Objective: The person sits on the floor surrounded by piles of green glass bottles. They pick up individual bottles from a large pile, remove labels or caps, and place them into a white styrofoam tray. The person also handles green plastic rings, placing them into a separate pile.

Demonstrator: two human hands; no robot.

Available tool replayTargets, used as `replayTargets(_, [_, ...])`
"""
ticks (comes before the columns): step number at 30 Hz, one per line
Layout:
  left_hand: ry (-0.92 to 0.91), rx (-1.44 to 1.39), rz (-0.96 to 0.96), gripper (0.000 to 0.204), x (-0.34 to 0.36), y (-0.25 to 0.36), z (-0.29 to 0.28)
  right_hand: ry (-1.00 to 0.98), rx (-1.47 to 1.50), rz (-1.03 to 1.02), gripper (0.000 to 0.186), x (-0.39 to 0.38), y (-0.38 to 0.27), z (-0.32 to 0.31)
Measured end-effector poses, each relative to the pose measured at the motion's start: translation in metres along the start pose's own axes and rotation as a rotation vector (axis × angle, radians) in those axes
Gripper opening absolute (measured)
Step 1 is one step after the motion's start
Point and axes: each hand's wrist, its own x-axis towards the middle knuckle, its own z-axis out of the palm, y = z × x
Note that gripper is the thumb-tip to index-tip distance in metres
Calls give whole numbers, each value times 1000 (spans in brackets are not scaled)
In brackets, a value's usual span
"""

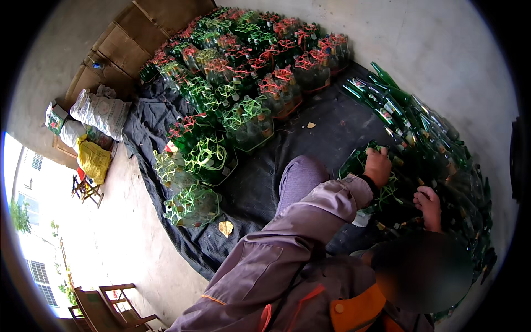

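At the right of the head view, my left hand [378, 166] sits on top of a bundle of green glass bottles [354, 159]. Its bent fingers grip at the green cord [390, 191] that is strung round the bottle necks. My right hand [428, 207] is a little to the right and nearer, with curled fingers; what lies in them, if anything, is too small to make out. Around and beyond it is a pile of loose bottles [412, 116], mostly green and lying on their sides. My left knee [298, 177] is bent beside the bundle.
Many bottle bundles tied with red and green cord [243, 72] stand at the far side on a black sheet [326, 133]. Cardboard [119, 47] lines the wall. White sacks [102, 110], a yellow bag [93, 159] and a wooden chair [105, 310] are at left.
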Motion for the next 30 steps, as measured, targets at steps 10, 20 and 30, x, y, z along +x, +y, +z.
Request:
replayTargets(10, [172, -179, 83, 22, 12, -20, 48, 6, -2, -71, 23, -7, -6, -2])
replayTargets(20, [-166, -144, 354, 52, 10, -56, 43, 55, -39, -263, 18, -9, 1, -9])
replayTargets(30, [-55, 82, 428, 50, 7, -39, 32, 130, -56, -321, 23, -6, 8, -9])
